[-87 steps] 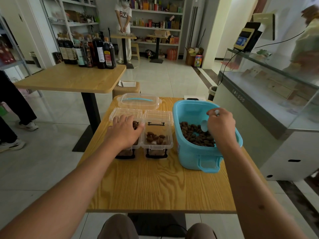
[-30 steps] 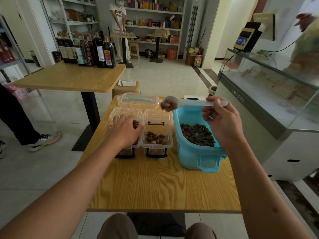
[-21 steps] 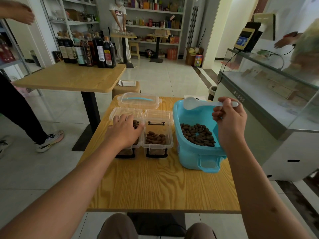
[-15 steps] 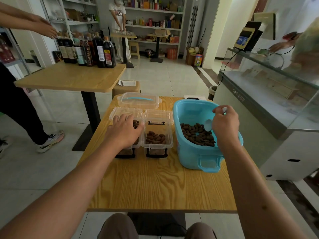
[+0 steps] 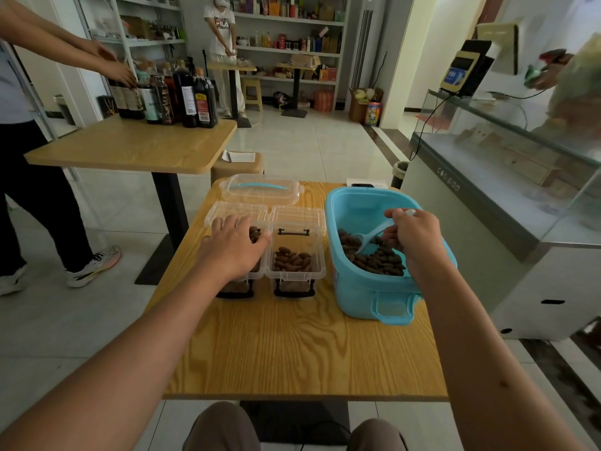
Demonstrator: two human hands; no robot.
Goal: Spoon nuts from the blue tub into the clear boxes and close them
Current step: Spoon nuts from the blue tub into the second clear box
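The blue tub point(image 5: 351, 281) stands on the right of the wooden table point(image 5: 292, 346), with brown nuts point(image 5: 377, 262) in its bottom. My right hand point(image 5: 414, 237) grips a white spoon point(image 5: 369, 234) whose bowl dips into the nuts. Two clear boxes sit side by side left of the tub, lids hinged open toward the back. The right clear box point(image 5: 295, 260) holds a layer of nuts. My left hand point(image 5: 232, 245) rests palm down on the left clear box point(image 5: 242, 275), fingers spread over its opening and hiding most of its nuts.
A larger clear lidded container point(image 5: 261, 189) with a blue handle lies behind the boxes. A phone point(image 5: 366, 183) lies at the table's far edge. A glass counter point(image 5: 507, 196) runs along the right. Another table point(image 5: 136, 148) with dark bottles stands at left, where a person reaches.
My right hand emptied a spoonful over the right clear box, swung back over the tub and lowered the spoon into the nuts. My left hand stayed on the left box.
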